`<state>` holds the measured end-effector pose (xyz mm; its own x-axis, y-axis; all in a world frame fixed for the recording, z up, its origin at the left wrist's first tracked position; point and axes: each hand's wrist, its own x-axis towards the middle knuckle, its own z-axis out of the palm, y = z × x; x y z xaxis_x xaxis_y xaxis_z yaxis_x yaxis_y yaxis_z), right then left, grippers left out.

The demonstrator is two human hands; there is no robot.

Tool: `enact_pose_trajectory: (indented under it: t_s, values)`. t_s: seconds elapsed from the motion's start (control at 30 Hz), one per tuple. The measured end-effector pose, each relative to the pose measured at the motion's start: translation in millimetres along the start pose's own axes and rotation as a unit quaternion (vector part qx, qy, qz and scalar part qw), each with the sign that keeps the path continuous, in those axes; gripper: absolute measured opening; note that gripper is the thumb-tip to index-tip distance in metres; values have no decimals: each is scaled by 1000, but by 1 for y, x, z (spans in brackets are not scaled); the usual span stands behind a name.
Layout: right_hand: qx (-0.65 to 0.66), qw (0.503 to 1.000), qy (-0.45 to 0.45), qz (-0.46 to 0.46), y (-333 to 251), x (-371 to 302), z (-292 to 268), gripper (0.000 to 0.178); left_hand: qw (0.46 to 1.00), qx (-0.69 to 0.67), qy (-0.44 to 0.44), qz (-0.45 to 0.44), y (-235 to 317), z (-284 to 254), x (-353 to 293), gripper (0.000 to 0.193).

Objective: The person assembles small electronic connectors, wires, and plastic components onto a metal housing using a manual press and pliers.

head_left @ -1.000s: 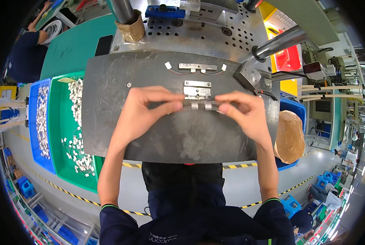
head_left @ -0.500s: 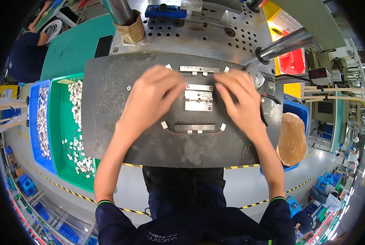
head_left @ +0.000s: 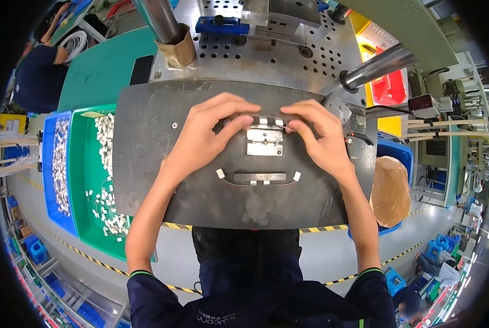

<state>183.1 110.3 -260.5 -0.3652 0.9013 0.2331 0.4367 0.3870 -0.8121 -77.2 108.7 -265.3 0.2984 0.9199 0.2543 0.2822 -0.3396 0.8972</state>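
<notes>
My left hand [head_left: 205, 129] and my right hand [head_left: 319, 131] face each other over the far edge of a small metal block fixture [head_left: 265, 146]. Their fingers are curled toward the two ends of a wire harness with white connectors [head_left: 279, 122], which spans the gap between them along the fixture's far edge. A thin wire shows at the right thumb; the exact grip is partly hidden by the fingers. Nearer to me, a dark metal bar [head_left: 260, 176] lies on the grey work plate [head_left: 201, 205], with a second wired harness [head_left: 236, 183] along its near side.
On the left stand a green bin [head_left: 83, 180] and a blue bin [head_left: 48, 164] holding many white connectors. Behind the plate are a perforated press bed [head_left: 277, 63] and thick steel columns [head_left: 373, 70]. A blue bin [head_left: 400, 150] with brown lining is at right.
Both hands have drawn in toward the fixture. The far harness has come nearer to me, to the fixture's far edge, and the bar behind it no longer shows in its former place. The view has shifted slightly.
</notes>
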Motion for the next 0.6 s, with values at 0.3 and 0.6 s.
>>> enact_pose_trajectory:
  t_s: [0.3,0.6]
  values:
    - [133,991,-25,19,23,-20,12,31,998,-45,-41,13,-18,12,-18,32]
    - [-13,997,-29,-76,26,-21,11,29,994,73,-51,69,-21,3,-15,28]
